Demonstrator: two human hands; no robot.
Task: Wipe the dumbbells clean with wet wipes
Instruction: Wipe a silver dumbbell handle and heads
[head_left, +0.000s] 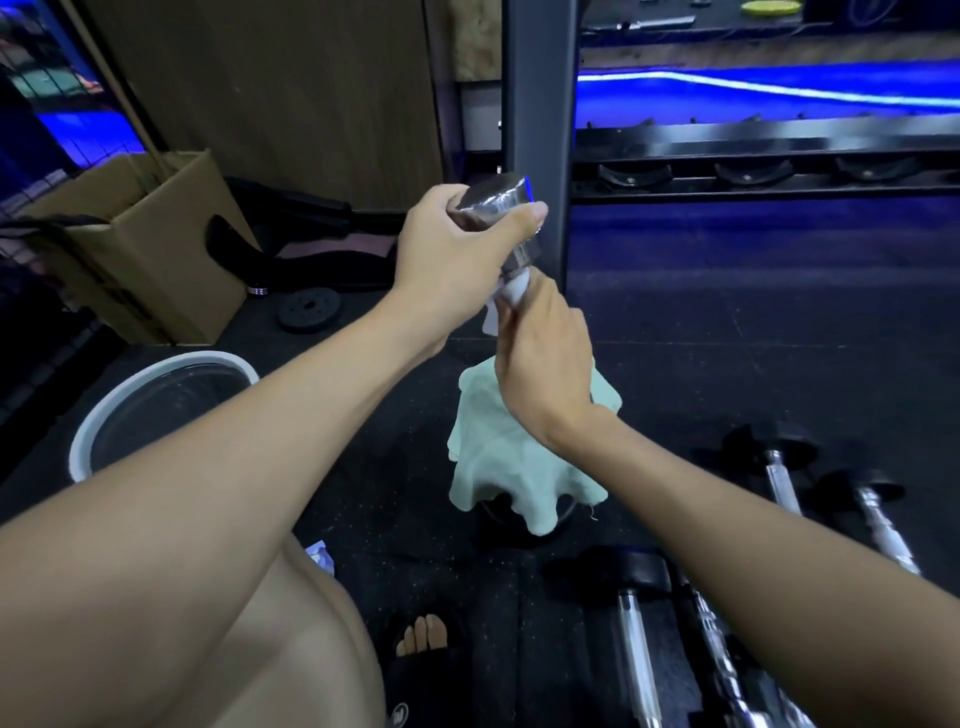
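My left hand (457, 254) grips the upper head of a dark dumbbell (498, 200) held upright in front of me. My right hand (545, 358) is closed on a white wet wipe (511, 291) wrapped around the dumbbell's handle just under that head. The dumbbell's lower end is hidden behind my right hand and a pale green cloth (519, 457), which is draped over a dark object on the floor. Several more dumbbells with chrome handles lie on the black floor at lower right (639, 660), (784, 478), (878, 519).
A white-rimmed bucket (156, 374) stands at left, behind my left forearm. A cardboard box (156, 249) and a small weight plate (309, 309) sit beyond it. A grey rack upright (540, 104) and an empty dumbbell rack shelf (753, 176) stand ahead. My sandalled foot (423, 660) is below.
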